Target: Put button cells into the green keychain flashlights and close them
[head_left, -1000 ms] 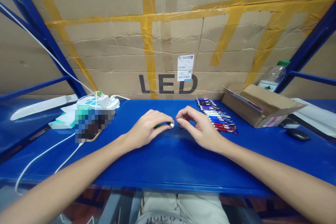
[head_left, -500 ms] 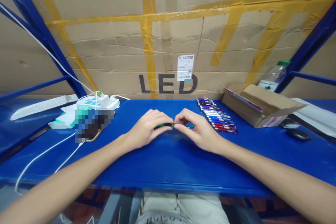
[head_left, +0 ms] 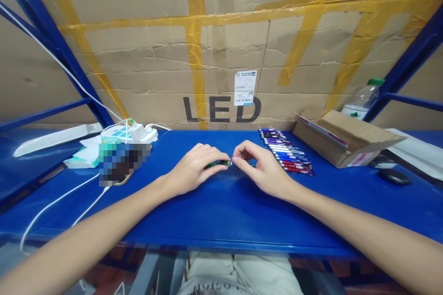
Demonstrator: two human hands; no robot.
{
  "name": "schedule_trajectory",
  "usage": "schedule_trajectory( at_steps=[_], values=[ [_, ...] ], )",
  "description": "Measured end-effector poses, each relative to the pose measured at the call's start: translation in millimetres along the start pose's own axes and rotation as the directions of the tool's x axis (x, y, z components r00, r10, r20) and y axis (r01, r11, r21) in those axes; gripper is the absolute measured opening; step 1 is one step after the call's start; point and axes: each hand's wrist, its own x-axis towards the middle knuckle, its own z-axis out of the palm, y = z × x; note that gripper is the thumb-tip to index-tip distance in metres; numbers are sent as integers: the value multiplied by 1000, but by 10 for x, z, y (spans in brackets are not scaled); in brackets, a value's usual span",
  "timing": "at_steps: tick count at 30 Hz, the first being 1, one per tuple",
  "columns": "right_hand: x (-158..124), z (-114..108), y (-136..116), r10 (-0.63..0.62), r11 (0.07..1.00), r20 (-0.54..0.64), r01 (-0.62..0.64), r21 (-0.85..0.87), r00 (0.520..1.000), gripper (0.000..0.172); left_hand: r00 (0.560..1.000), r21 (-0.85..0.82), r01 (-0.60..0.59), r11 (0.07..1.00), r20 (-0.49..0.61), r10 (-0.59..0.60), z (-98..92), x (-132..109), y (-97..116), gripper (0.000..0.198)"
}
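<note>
My left hand (head_left: 194, 168) rests on the blue shelf (head_left: 221, 212) with its fingers wrapped round a small green pen-shaped light (head_left: 218, 164); the silver tip pokes out to the right. My right hand (head_left: 263, 168) is right beside it, thumb and forefinger pinched together at that tip. What the pinch holds is too small to make out. Just right of my right hand lies a row of several small purple, blue, silver and red pen lights (head_left: 285, 151).
An open cardboard box (head_left: 342, 140) and a clear bottle (head_left: 362, 99) stand at the right, a black mouse (head_left: 392, 176) beyond them. A white power strip (head_left: 129, 132) with cables lies at the left. A large taped cardboard wall marked LED (head_left: 221, 55) closes the back.
My right hand closed onto the tip of the green light half a second ago and has since drawn back slightly, so the silver tip shows again. The left hand has stayed put.
</note>
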Motion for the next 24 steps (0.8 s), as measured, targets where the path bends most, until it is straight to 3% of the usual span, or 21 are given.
schedule_trajectory(
  at_steps=[7, 14, 18, 24],
  values=[
    [27, -58, 121, 101, 973, -173, -133, -188, 980, 10, 998, -8, 67, 998, 5, -67, -15, -9, 22, 24],
    [22, -54, 177, 75, 905, -123, -119, -409, 990, 8, 996, 5, 81, 997, -35, -81, -10, 0, 27, 18],
    [27, -74, 154, 48, 713, 21, -20, -701, 999, 12, 994, 22, 94, 995, -51, -93, -5, -4, 26, 16],
    [35, -88, 104, 211, 327, 90, 16, -945, 973, 20, 995, 4, 82, 997, -51, -81, -4, -2, 27, 14]
  ],
)
